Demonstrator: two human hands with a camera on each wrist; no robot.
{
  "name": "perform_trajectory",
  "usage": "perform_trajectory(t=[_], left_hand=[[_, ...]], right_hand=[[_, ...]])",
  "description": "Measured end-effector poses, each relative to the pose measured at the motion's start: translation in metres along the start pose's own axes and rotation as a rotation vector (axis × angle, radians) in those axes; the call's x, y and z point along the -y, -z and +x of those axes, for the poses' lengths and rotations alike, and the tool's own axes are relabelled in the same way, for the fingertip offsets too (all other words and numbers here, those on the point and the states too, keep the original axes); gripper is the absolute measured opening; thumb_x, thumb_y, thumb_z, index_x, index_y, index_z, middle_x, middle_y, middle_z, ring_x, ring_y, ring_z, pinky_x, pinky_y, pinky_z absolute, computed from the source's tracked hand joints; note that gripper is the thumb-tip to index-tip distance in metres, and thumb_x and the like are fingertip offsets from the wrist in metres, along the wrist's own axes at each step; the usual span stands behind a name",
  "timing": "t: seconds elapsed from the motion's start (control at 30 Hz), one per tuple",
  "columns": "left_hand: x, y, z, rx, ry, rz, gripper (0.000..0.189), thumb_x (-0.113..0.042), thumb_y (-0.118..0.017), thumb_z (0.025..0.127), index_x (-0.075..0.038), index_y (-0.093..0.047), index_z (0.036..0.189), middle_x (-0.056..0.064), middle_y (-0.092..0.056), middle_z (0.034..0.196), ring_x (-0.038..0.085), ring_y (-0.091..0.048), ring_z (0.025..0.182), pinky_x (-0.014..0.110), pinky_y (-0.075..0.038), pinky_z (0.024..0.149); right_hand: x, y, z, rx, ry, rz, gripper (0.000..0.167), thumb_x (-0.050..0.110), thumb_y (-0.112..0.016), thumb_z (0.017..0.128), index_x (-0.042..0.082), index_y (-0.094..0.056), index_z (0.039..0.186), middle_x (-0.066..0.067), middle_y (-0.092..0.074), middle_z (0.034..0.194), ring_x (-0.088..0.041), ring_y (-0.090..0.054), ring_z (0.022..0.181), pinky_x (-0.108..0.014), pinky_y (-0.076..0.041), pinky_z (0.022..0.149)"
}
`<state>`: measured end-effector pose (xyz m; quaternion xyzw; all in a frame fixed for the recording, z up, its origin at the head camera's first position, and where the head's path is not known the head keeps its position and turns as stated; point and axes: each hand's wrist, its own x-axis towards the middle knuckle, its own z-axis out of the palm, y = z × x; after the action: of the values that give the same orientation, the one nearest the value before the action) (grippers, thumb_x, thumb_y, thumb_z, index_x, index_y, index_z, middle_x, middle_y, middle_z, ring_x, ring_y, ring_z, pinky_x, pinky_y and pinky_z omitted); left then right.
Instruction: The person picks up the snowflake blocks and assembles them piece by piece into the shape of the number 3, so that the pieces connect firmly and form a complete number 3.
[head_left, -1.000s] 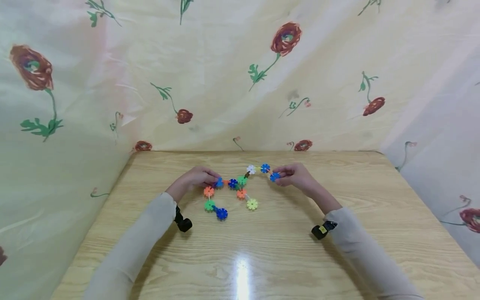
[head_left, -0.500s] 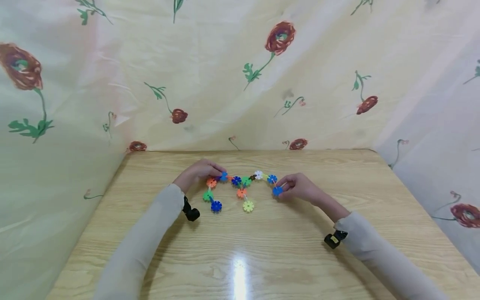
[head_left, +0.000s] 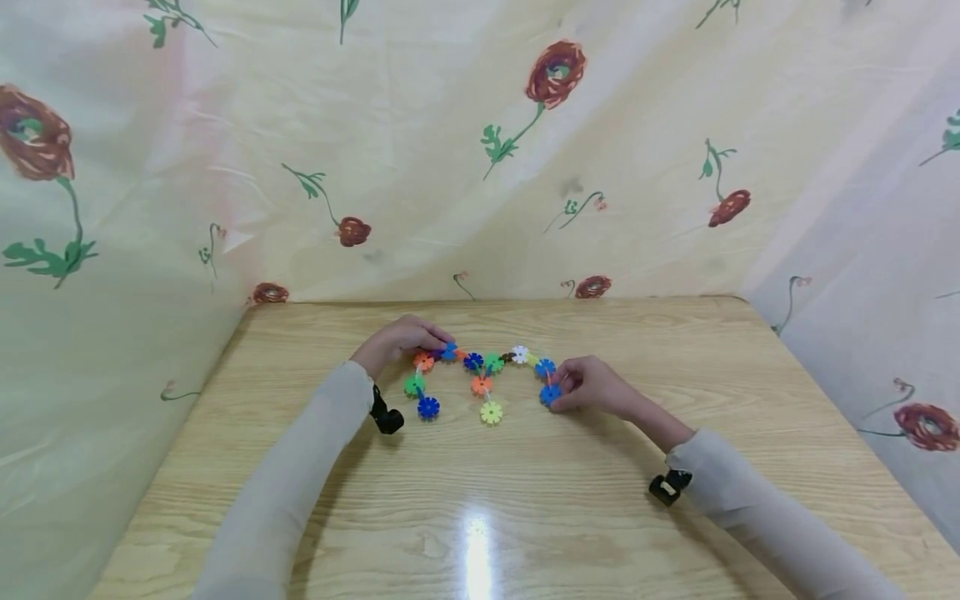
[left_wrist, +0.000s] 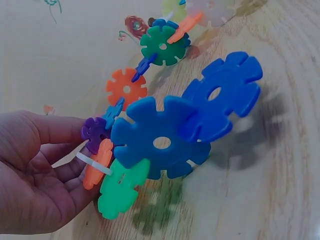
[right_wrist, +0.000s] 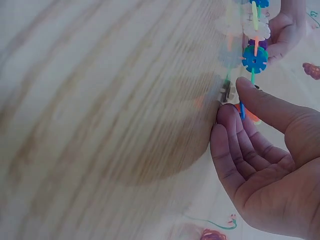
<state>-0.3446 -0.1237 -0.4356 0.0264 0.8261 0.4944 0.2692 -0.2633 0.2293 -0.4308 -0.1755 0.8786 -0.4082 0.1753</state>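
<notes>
A chain of slotted plastic snowflake discs, linked edge to edge, lies in an M-like shape in the head view. My left hand (head_left: 401, 337) pinches a light blue disc (head_left: 449, 351) at the upper left corner. Beside it, an orange disc (head_left: 423, 361), a green disc (head_left: 414, 384) and a dark blue disc (head_left: 428, 407) run down the left leg. The middle branch ends in a yellow disc (head_left: 491, 412). My right hand (head_left: 596, 387) pinches the blue end disc (head_left: 551, 394) of the right leg between thumb and fingers. In the right wrist view that blue disc (right_wrist: 242, 110) appears edge-on.
The chain is on a wood-grain table (head_left: 480, 475), towards its far side. A flowered cloth (head_left: 420, 167) hangs behind the table and along both sides. Each wrist wears a black camera, such as the left one (head_left: 387, 420).
My right hand has drawn the blue end disc nearer to me, so the right leg now hangs downward in the head view. The left corner shifted slightly away. The head view has turned slightly right.
</notes>
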Motion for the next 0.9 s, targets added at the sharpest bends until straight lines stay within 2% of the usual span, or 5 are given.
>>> perform_trajectory(t=[0.1,0.33,0.47,0.7,0.9], left_hand=[[0.0,0.001,0.0,0.001,-0.001,0.014,0.029,-0.012,-0.068,0.098,-0.009,-0.072,0.127,0.009,-0.062,0.144,0.015,-0.063,0.114,0.025,-0.054,0.092],[0.001,0.001,0.0,0.007,-0.006,0.002,0.031,-0.015,-0.067,0.099,-0.008,-0.07,0.13,0.011,-0.06,0.146,0.022,-0.06,0.129,0.035,-0.051,0.108],[0.005,0.004,-0.005,-0.001,-0.007,-0.046,0.035,-0.016,-0.063,0.102,-0.006,-0.066,0.135,0.013,-0.06,0.145,0.026,-0.058,0.133,0.04,-0.047,0.113],[0.02,0.017,-0.028,0.004,-0.043,-0.062,0.041,-0.016,-0.058,0.105,0.003,-0.056,0.141,0.022,-0.06,0.14,0.032,-0.06,0.128,0.041,-0.051,0.108],[0.035,0.026,-0.057,0.042,-0.039,-0.058,0.041,-0.016,-0.056,0.106,0.007,-0.056,0.139,0.023,-0.063,0.135,0.027,-0.066,0.117,0.039,-0.056,0.102]], right_hand=[[0.002,-0.001,-0.001,0.0,0.004,-0.004,0.03,0.008,-0.085,0.081,-0.004,-0.067,0.102,-0.008,-0.065,0.083,-0.014,-0.056,0.073,-0.021,-0.048,0.06],[0.002,-0.001,-0.003,0.004,0.003,0.007,0.03,0.009,-0.085,0.082,-0.004,-0.067,0.104,-0.01,-0.066,0.086,-0.015,-0.057,0.075,-0.021,-0.049,0.061],[-0.001,0.003,-0.002,0.012,0.002,-0.009,0.031,0.011,-0.085,0.083,-0.003,-0.068,0.105,-0.009,-0.068,0.086,-0.014,-0.059,0.076,-0.022,-0.051,0.064],[-0.003,0.022,0.005,0.008,0.008,0.016,0.029,0.013,-0.077,0.091,-0.005,-0.067,0.112,-0.015,-0.072,0.09,-0.023,-0.067,0.077,-0.033,-0.058,0.066],[-0.007,0.036,0.02,0.047,0.064,0.017,0.031,0.003,-0.068,0.096,-0.009,-0.064,0.124,-0.023,-0.07,0.105,-0.026,-0.07,0.091,-0.035,-0.061,0.077]])
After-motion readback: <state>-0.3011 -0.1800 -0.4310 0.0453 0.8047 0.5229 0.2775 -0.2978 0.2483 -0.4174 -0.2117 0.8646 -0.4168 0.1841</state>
